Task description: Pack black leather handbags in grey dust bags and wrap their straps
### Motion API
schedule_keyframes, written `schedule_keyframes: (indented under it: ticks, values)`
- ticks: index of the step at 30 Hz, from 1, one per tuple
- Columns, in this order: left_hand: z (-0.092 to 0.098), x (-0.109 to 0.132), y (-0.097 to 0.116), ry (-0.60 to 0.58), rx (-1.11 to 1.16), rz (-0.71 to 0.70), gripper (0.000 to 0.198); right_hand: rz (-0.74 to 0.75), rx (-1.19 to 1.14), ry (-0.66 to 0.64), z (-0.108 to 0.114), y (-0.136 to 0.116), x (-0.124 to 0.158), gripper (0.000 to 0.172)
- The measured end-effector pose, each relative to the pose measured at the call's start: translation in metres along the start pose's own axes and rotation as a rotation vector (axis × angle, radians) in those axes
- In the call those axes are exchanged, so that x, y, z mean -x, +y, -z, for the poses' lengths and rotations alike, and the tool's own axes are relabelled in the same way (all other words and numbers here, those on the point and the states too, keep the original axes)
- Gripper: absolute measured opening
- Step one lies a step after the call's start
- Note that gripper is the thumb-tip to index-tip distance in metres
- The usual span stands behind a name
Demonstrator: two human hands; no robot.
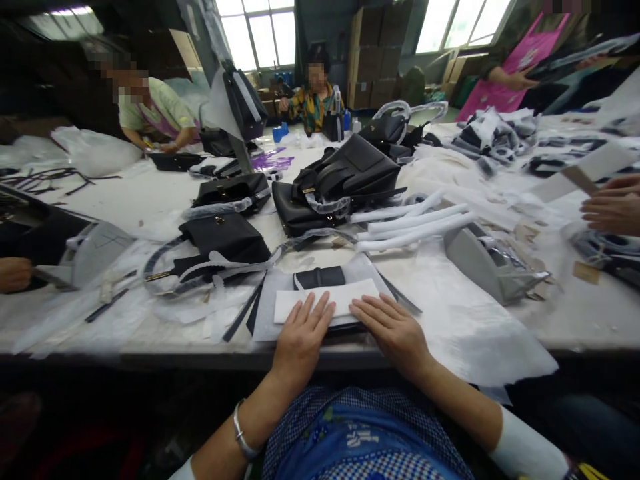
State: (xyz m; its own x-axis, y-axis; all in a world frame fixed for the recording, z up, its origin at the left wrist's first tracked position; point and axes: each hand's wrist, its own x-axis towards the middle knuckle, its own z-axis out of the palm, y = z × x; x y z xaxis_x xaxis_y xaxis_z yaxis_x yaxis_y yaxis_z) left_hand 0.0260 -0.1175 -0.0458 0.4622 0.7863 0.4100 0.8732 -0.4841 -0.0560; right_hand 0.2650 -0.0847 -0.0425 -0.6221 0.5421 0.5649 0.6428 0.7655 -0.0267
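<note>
My left hand (pixel 304 337) lies flat, fingers stretched out, on the left part of a folded strip of white foam sheet (pixel 290 305). On the strip's right end rests my right hand (pixel 393 327), also flat with its fingers extended. The strip lies across a black handbag (pixel 325 276), whose strap and flap show just beyond it. Under the bag spreads a sheet of white wrapping (pixel 267 313) at the table's front edge. Most of the bag's near side is hidden by the strip and my hands.
Black handbags (pixel 345 177) pile up ahead, with another bag (pixel 225 240) to the left. Rolled white foam (pixel 420 227) and a grey bag panel (pixel 487 263) lie to the right. A co-worker's hands (pixel 613 205) are at far right, another's hand (pixel 15 275) at far left.
</note>
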Motion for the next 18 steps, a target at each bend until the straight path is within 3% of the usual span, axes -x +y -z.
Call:
schedule_keyframes:
  ticks: [4,9,11,13,16,18]
  values:
    - [0.007,-0.009,0.013,-0.062,-0.077,0.017,0.046,-0.023,-0.018,0.018,-0.01,0.001,0.009,0.044]
    - [-0.001,-0.01,0.017,-0.013,-0.073,0.025,0.041,-0.002,-0.072,-0.029,0.011,0.008,-0.005,0.036]
    - [-0.007,-0.006,0.017,0.041,-0.071,0.049,0.043,0.039,-0.136,-0.102,0.018,0.015,-0.029,0.03]
    - [-0.012,-0.003,0.017,0.066,-0.073,0.067,0.044,0.091,-0.181,-0.169,0.016,0.021,-0.062,0.035]
    - [-0.013,-0.001,0.017,0.07,-0.075,0.069,0.044,0.106,-0.195,-0.267,-0.009,0.023,-0.121,0.063]
    - [-0.012,-0.001,0.018,0.07,-0.077,0.069,0.045,0.107,-0.226,-0.368,-0.032,0.021,-0.156,0.067]
